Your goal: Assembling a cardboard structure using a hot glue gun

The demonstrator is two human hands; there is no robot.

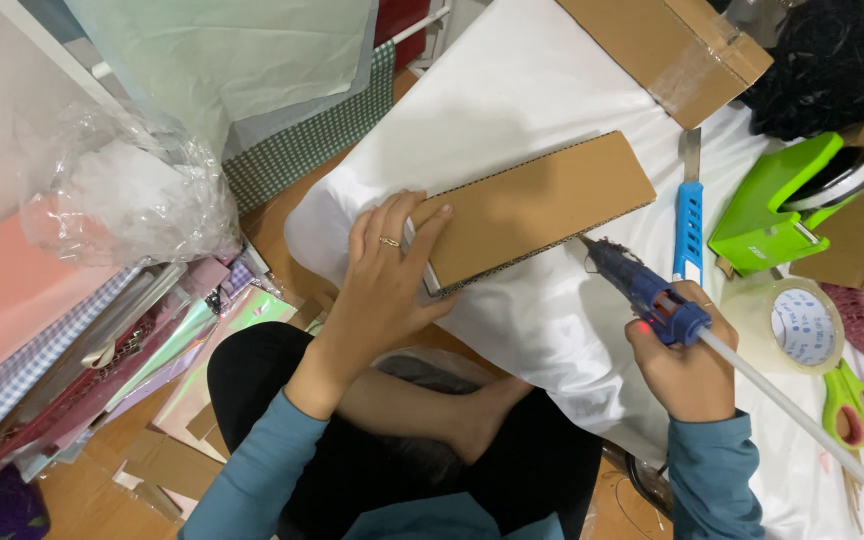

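- Cardboard strip (537, 208), a long corrugated rectangle, lies slantwise on the white cloth (512, 90) spread over the low work surface, just beyond the seated person's folded legs; its near long edge faces the glue gun.
- Left hand (384, 275) lies flat on the strip's near-left end, fingers spread apart and pressing down rather than curled round anything, probably to keep the piece from sliding; a ring shows on one finger.
- Right hand (687, 370) is wrapped tight around the grip of the blue glue gun (642, 285), with the nozzle aimed at the strip's lower edge and all but touching it. A white glue stick (802, 420) juts from the back of the gun toward the lower right, and a small red light glows on the body.
- Just right of that hand sit a roll of clear tape (802, 325) and green-handled scissors (857, 405), likely kept close for quick reach.
- Beyond the gun a blue utility knife (689, 210) lies on the cloth with its blade pointing away, near the strip's far end but apart from it.
- Further right stands a bright green punch-like tool (772, 205).
- At the far top a cardboard box (667, 50) with taped flaps rests on the cloth.
- Off to the left, well clear of the work, a crumpled clear plastic bag (122, 190) sits above stacked coloured paper sheets (102, 350).
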